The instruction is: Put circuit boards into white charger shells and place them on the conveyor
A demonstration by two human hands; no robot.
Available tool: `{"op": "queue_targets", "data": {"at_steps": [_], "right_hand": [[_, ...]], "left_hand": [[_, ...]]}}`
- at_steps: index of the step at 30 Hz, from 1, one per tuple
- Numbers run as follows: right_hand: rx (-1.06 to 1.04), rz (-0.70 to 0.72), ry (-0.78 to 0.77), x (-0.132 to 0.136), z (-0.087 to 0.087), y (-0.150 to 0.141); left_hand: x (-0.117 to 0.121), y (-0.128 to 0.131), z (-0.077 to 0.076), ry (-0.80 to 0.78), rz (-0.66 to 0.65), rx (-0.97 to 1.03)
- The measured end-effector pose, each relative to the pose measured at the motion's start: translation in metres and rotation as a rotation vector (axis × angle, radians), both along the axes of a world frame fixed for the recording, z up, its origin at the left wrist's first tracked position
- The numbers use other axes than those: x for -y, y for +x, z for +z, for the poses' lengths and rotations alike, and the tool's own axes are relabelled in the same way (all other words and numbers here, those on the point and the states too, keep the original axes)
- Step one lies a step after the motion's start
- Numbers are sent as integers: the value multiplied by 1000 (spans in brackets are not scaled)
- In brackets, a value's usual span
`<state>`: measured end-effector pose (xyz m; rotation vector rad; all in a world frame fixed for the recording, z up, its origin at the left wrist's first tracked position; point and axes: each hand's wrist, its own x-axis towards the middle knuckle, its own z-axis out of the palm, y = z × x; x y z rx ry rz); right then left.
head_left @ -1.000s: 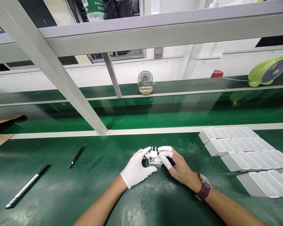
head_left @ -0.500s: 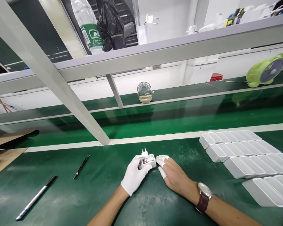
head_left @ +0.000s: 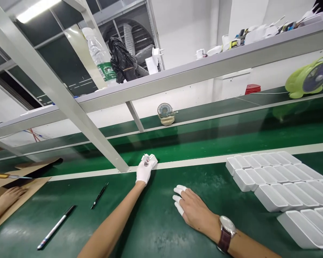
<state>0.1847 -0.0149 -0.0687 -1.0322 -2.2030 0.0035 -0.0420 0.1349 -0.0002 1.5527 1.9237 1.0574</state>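
Note:
My left hand, in a white glove, is stretched forward over the pale strip at the green belt's near edge. Its fingers close on a white plug charger housing, with its far end past the strip. The parts inside the housing are too small to make out. My right hand wears white finger cots and a wristwatch. It hovers low over or rests on the green bench, fingers spread, holding nothing. Right of it stand rows of white open plastic cases.
Two pens, one black and one silver, lie on the left. Another person's hand rests on cardboard, near a yellow-handled screwdriver. A slanting post rises left of my left hand. Overhead runs a shelf.
My left hand has carried the charger housing forward and left, from the bench to the belt edge. My right hand has come away from it, fingers spreading. The view has tilted up.

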Motion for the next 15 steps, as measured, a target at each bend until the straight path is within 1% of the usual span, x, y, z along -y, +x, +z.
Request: {"op": "queue_targets", "data": {"at_steps": [2,4,7,9,11,13,15], "right_hand": [[3,8,2,0,-1,0],[9,21,-4,1,-3,1],[12,30,-20,0,-4,1],[11,27,-31,0,-2,2],[12,21,-43,-1,2,2],[15,27,-57,-2,8,2],[20,41,-66,-4,14,3]], "left_hand": [[-26,-3,0,-16,61,-3],[-46,-4,-3,-21,109,13],[-59,-6,-11,10,153,68],[-59,-9,-15,48,167,108],[-51,-11,-19,84,154,140],[-40,-10,-21,102,101,160],[-29,-5,-22,96,11,157]]}}
